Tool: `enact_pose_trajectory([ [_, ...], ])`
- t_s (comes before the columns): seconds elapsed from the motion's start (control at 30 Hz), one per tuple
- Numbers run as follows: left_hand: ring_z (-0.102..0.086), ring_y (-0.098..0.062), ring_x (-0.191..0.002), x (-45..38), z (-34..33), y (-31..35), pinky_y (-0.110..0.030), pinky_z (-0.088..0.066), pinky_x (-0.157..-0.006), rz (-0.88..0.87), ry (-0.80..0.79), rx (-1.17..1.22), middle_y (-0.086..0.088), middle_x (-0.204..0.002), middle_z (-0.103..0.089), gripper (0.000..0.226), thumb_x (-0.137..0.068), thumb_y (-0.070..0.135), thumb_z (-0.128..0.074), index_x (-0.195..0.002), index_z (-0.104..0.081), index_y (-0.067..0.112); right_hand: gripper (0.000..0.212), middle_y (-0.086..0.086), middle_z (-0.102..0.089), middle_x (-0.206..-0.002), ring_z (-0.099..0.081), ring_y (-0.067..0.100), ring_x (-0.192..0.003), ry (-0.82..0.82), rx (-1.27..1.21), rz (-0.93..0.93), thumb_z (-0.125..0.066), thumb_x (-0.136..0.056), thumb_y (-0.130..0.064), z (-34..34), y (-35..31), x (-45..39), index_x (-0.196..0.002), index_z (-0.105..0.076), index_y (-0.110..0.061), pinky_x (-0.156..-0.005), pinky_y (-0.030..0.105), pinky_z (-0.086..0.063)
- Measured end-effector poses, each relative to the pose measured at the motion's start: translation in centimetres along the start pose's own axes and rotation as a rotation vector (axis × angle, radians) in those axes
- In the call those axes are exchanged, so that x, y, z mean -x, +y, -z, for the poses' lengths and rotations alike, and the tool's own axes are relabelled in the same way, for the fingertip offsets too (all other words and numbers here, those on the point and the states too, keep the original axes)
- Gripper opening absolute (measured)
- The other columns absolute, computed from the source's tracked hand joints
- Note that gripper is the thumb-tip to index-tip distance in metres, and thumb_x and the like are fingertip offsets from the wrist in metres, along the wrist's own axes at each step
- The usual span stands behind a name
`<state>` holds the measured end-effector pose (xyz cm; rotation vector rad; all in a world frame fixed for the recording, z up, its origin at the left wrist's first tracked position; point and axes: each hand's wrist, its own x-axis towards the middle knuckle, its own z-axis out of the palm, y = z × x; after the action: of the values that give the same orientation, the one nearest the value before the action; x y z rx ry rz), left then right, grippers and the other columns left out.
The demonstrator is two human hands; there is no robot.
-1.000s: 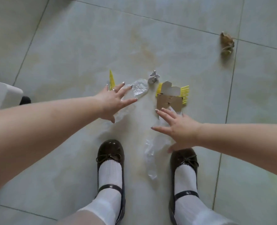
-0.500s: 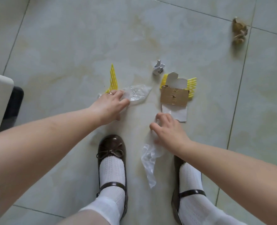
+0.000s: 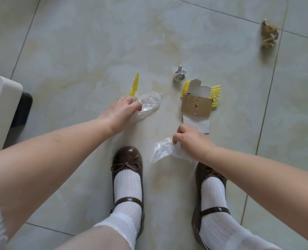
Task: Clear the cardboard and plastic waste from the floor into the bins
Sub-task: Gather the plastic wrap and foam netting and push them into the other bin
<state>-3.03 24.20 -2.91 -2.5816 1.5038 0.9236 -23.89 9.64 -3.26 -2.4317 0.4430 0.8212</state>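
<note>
My left hand (image 3: 121, 112) grips one crumpled clear plastic bag (image 3: 148, 103) on the tiled floor. A second clear plastic bag (image 3: 163, 149) is gathered in the curled fingers of my right hand (image 3: 191, 140), just ahead of my shoes. Beyond the right hand lies a flat brown cardboard piece (image 3: 196, 105) over white card (image 3: 199, 123) and yellow plastic strips (image 3: 215, 93). Another yellow plastic strip (image 3: 134, 85) lies past my left hand. A small crumpled white paper (image 3: 180, 73) sits further out.
A crumpled brown paper wad (image 3: 269, 34) lies far right on the floor. A white and black bin or stool edge (image 3: 3, 105) stands at the left. My brown shoes (image 3: 127, 161) stand close below the waste.
Both hands went from spread open above the floor to closed round the two plastic bags. The right hand has bunched its bag up off the floor.
</note>
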Motion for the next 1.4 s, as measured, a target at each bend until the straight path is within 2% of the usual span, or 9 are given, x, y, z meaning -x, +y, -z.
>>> enact_pose_trajectory([
  [0.1, -0.034, -0.03, -0.129, -0.1, 0.0, -0.2, -0.042, -0.042, -0.093, 0.028, 0.024, -0.048, -0.01, -0.131, -0.044, 0.045, -0.084, 0.009, -0.056, -0.127, -0.048, 0.019, 0.03, 0.006, -0.051, -0.116, -0.046, 0.026, -0.106, 0.049, -0.108, -0.061, -0.042, -0.089, -0.009, 0.2, 0.5, -0.4, -0.103, -0.065, -0.021, -0.079, 0.028, -0.037],
  [0.2, -0.022, -0.029, -0.139, -0.1, -0.4, -0.3, -0.042, -0.036, -0.101, 0.058, 0.003, -0.074, -0.009, -0.141, -0.036, 0.051, -0.082, 0.012, -0.06, -0.131, -0.046, 0.02, 0.026, 0.006, -0.049, -0.109, -0.047, 0.023, -0.103, 0.079, -0.113, -0.075, -0.047, -0.087, -0.009, 0.4, 0.6, -0.3, -0.099, -0.067, -0.021, -0.072, 0.026, -0.03],
  [0.37, -0.035, -0.037, -0.124, -0.6, -0.3, -0.8, -0.044, -0.044, -0.094, 0.106, 0.028, -0.04, -0.012, -0.139, -0.032, 0.052, -0.085, 0.004, -0.051, -0.132, -0.043, 0.024, 0.027, 0.002, -0.046, -0.103, -0.037, 0.014, -0.088, 0.122, -0.094, -0.044, -0.05, -0.086, -0.007, 0.5, 0.3, -0.3, -0.099, -0.068, -0.021, -0.069, 0.023, -0.025],
  [0.53, -0.046, -0.038, -0.106, -1.0, 0.1, -0.7, -0.038, -0.04, -0.079, 0.173, 0.03, -0.005, -0.014, -0.133, -0.032, 0.048, -0.084, 0.002, -0.047, -0.127, -0.042, 0.023, 0.031, 0.001, -0.047, -0.105, -0.049, 0.019, -0.089, 0.136, -0.1, -0.035, -0.047, -0.084, -0.003, 0.3, 0.6, -0.3, -0.099, -0.067, -0.021, -0.069, 0.024, -0.03],
  [0.7, -0.046, -0.036, -0.101, -1.2, 0.5, -1.0, -0.031, -0.034, -0.074, 0.176, 0.061, 0.053, -0.012, -0.128, -0.036, 0.046, -0.083, 0.002, -0.05, -0.124, -0.044, 0.021, 0.033, 0.004, -0.05, -0.108, -0.054, 0.027, -0.093, 0.149, -0.077, -0.032, -0.041, -0.083, 0.003, 1.1, 0.6, -0.3, -0.1, -0.06, -0.018, -0.069, 0.028, -0.037],
  [0.8, -0.048, -0.036, -0.102, -1.1, 1.1, -0.5, -0.03, -0.034, -0.075, 0.187, 0.104, 0.101, -0.011, -0.124, -0.04, 0.046, -0.082, -0.001, -0.046, -0.122, -0.048, 0.021, 0.028, 0.005, -0.052, -0.101, -0.053, 0.031, -0.09, 0.195, -0.071, -0.022, -0.041, -0.081, 0.004, 3.0, 0.4, -0.5, -0.089, -0.052, -0.021, -0.068, 0.032, -0.041],
  [0.93, -0.049, -0.034, -0.109, -0.9, 3.2, 1.5, -0.029, -0.034, -0.076, 0.195, 0.197, 0.167, -0.01, -0.123, -0.046, 0.047, -0.082, 0.0, -0.048, -0.123, -0.051, 0.023, 0.03, 0.003, -0.061, -0.11, -0.057, 0.028, -0.101, 0.243, 0.031, 0.033, -0.048, -0.082, 0.003, 8.1, -0.3, 0.8, -0.088, -0.068, -0.018, -0.071, 0.031, -0.044],
  [1.1, -0.051, -0.033, -0.114, 0.7, 8.2, 5.5, -0.033, -0.041, -0.083, 0.128, 0.307, 0.157, -0.011, -0.122, -0.055, 0.041, -0.085, 0.007, -0.053, -0.121, -0.058, 0.026, 0.045, -0.004, -0.059, -0.126, -0.057, 0.023, -0.112, 0.381, 0.095, 0.009, -0.04, -0.087, 0.003, 14.3, -1.2, 6.8, -0.109, -0.069, -0.023, -0.085, 0.031, -0.047],
  [1.4, -0.057, -0.031, -0.108, 6.7, 19.7, 17.1, -0.032, -0.045, -0.082, -0.078, 0.447, 0.092, -0.01, -0.119, -0.06, 0.034, -0.085, 0.018, -0.054, -0.117, -0.061, 0.027, 0.031, -0.001, -0.065, -0.116, -0.063, 0.022, -0.104, 0.639, 0.109, -0.173, -0.054, -0.087, -0.004, 17.7, 1.2, 25.8, -0.108, -0.071, -0.019, -0.083, 0.026, -0.047],
])
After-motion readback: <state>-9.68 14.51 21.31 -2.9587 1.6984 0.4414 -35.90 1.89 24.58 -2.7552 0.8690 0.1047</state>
